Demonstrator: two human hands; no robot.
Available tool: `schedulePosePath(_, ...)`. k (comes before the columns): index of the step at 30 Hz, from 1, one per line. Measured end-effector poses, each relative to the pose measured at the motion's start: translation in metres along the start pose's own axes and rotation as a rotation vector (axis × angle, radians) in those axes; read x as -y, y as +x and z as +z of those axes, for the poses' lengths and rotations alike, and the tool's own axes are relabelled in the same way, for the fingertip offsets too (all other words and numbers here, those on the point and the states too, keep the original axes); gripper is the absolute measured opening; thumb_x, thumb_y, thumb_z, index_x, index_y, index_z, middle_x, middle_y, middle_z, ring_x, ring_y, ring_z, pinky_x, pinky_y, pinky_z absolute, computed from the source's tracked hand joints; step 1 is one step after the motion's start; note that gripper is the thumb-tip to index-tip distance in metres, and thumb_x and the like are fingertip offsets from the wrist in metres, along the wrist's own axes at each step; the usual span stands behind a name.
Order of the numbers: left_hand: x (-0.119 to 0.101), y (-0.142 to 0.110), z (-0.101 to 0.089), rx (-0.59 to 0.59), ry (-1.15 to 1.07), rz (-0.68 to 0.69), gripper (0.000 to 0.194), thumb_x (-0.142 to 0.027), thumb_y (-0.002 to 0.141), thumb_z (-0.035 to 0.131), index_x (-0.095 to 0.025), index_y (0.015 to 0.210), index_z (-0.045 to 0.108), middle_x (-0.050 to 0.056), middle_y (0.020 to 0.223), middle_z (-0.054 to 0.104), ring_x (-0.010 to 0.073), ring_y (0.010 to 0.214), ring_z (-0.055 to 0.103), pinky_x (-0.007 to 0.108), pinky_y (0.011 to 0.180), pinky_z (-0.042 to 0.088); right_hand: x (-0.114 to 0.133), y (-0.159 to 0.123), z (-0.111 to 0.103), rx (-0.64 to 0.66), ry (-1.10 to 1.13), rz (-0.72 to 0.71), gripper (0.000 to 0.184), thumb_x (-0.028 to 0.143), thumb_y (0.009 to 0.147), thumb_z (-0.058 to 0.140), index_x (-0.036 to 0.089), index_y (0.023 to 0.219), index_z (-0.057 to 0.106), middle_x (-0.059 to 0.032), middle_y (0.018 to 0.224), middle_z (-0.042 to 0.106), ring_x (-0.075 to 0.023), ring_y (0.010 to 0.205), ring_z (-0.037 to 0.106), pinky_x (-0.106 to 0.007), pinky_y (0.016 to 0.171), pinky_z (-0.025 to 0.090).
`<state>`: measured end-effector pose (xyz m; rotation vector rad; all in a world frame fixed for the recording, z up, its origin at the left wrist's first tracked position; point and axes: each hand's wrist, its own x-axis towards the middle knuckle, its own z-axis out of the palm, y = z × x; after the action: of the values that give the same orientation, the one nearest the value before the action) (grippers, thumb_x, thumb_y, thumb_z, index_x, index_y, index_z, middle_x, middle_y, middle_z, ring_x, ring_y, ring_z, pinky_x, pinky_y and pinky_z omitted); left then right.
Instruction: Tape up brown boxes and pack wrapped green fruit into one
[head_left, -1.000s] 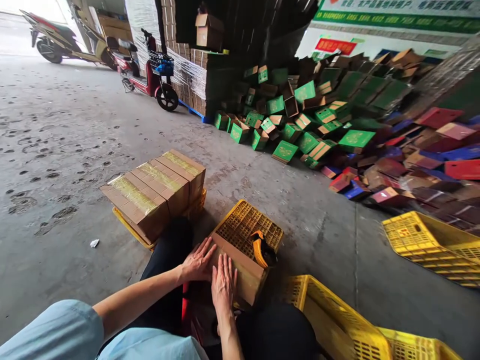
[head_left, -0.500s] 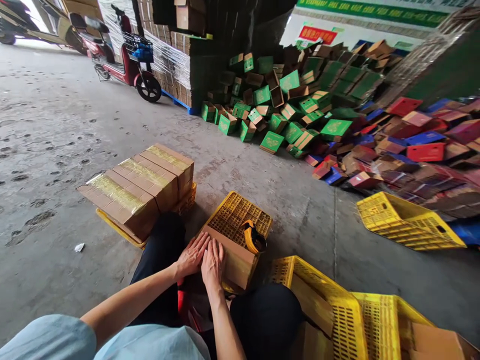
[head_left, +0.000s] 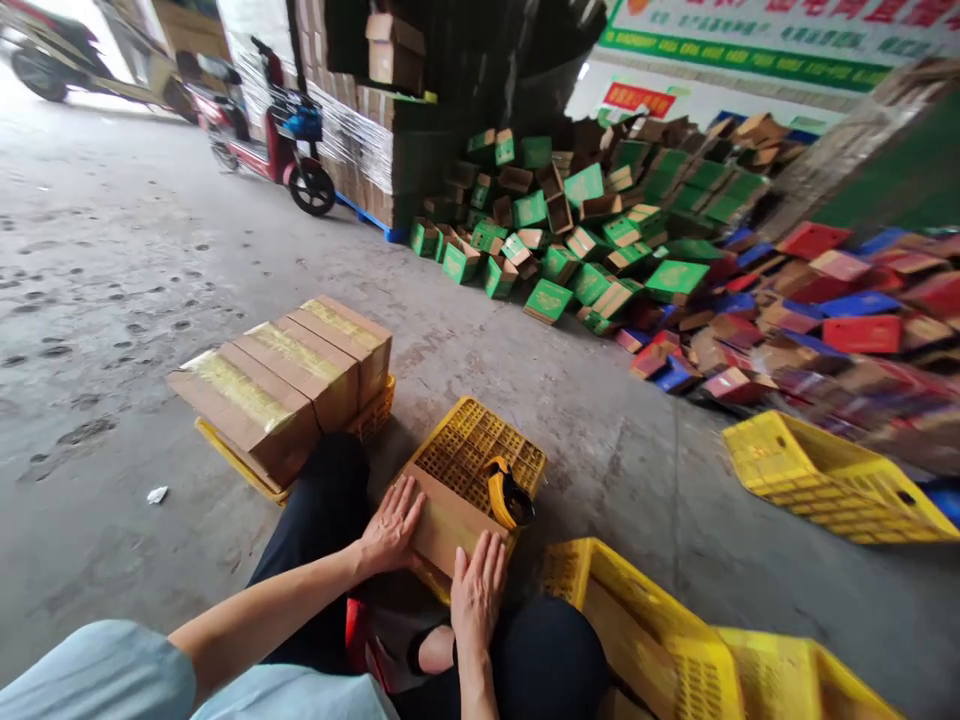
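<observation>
The left hand (head_left: 391,530) is lying flat on the left end of a brown cardboard box (head_left: 450,520), its fingers spread. The right hand (head_left: 478,590) is resting on the box's other end, fingers stretched out; the two hands are staying well apart and neither is clamping anything. The box is sitting on the near part of a yellow crate (head_left: 480,440) that is showing its gridded face upward, between the person's knees. A yellow-and-black tool (head_left: 510,495) is lying on that same grid, just beyond the box.

To the left, three brown cartons (head_left: 285,385) are standing side by side, strips of yellowish tape running across their tops; a second yellow crate (head_left: 379,405) is showing beneath them. By the right knee, a deep yellow crate (head_left: 645,600) is holding brown cardboard (head_left: 626,640), and another yellow crate (head_left: 787,670) is standing next to it, its contents too cut off to tell. Farther right, a yellow basket-like crate (head_left: 772,450) is standing on the concrete floor (head_left: 600,400).

Behind, green boxes (head_left: 546,298) are lying heaped, several gaping, and red and blue boxes (head_left: 861,333) are spilling alongside them. A scooter's front basket is carrying something blue (head_left: 304,125).
</observation>
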<state>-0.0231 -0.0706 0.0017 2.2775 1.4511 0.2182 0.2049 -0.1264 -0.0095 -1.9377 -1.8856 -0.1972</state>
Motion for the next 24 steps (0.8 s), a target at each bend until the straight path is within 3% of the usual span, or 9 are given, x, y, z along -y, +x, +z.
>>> schedulePosePath(4, -0.001, 0.012, -0.003, 0.041, -0.074, -0.007, 0.139, -0.075, 0.065, 0.084, -0.012, 0.167, 0.013, 0.031, 0.17, -0.005, 0.0498, 0.158, -0.001, 0.071, 0.124, 0.014, -0.003, 0.008, 0.004, -0.073, 0.045, -0.063, 0.086, 0.065, 0.104, 0.019, 0.001, 0.149, 0.055, -0.0323, 0.142, 0.059, -0.0442, 0.136, 0.053, -0.057, 0.106, 0.045)
schedulePosePath(6, 0.002, 0.01, -0.007, 0.033, -0.084, 0.011, 0.138, -0.076, 0.067, 0.082, -0.015, 0.168, 0.009, 0.027, 0.171, -0.008, 0.0497, 0.158, -0.002, 0.07, 0.125, 0.015, 0.0, 0.009, 0.007, -0.12, 0.013, -0.015, 0.089, 0.07, 0.102, 0.021, 0.005, 0.154, 0.051, -0.0334, 0.146, 0.056, -0.0499, 0.136, 0.051, -0.066, 0.1, 0.045)
schedulePosePath(8, 0.003, 0.002, -0.011, 0.013, -0.079, 0.103, 0.131, -0.077, 0.073, 0.077, -0.021, 0.169, 0.006, 0.023, 0.173, -0.007, 0.048, 0.159, 0.001, 0.068, 0.126, 0.015, 0.004, 0.007, 0.012, -0.141, 0.001, -0.007, 0.086, 0.074, 0.1, 0.025, 0.014, 0.156, 0.05, -0.0308, 0.145, 0.059, -0.053, 0.133, 0.052, -0.074, 0.097, 0.042)
schedulePosePath(11, 0.001, -0.01, -0.015, -0.017, -0.068, 0.221, 0.12, -0.076, 0.084, 0.067, -0.024, 0.169, 0.002, 0.017, 0.175, 0.0, 0.043, 0.161, 0.006, 0.064, 0.128, 0.018, 0.006, 0.005, 0.018, -0.154, 0.015, -0.026, 0.081, 0.077, 0.096, 0.036, 0.022, 0.15, 0.058, -0.0299, 0.136, 0.066, -0.0549, 0.125, 0.058, -0.077, 0.091, 0.042)
schedulePosePath(17, -0.007, -0.007, -0.019, -0.001, -0.014, 0.206, 0.118, -0.072, 0.085, 0.069, -0.021, 0.169, 0.004, 0.022, 0.173, 0.004, 0.0481, 0.158, 0.012, 0.071, 0.122, 0.024, 0.016, 0.01, 0.029, -0.128, 0.072, -0.018, 0.067, 0.072, 0.098, 0.038, 0.03, 0.144, 0.064, -0.0249, 0.138, 0.065, -0.0528, 0.13, 0.054, -0.081, 0.099, 0.033)
schedulePosePath(21, -0.004, -0.009, -0.016, -0.037, -0.019, 0.224, 0.107, -0.063, 0.091, 0.067, -0.027, 0.169, 0.004, 0.019, 0.174, -0.002, 0.0445, 0.159, 0.006, 0.069, 0.124, 0.023, 0.04, 0.006, 0.027, -0.11, 0.116, -0.03, 0.059, 0.065, 0.102, 0.035, 0.036, 0.146, 0.061, -0.019, 0.143, 0.065, -0.0509, 0.134, 0.052, -0.082, 0.101, 0.03)
schedulePosePath(24, 0.006, -0.009, -0.012, -0.016, -0.03, 0.226, 0.104, -0.061, 0.092, 0.066, -0.025, 0.169, 0.007, 0.017, 0.174, 0.006, 0.0433, 0.16, 0.009, 0.067, 0.125, 0.024, 0.042, 0.005, 0.018, -0.069, 0.138, -0.045, 0.062, 0.065, 0.103, 0.032, 0.034, 0.152, 0.055, -0.0184, 0.145, 0.064, -0.0493, 0.135, 0.052, -0.079, 0.102, 0.032)
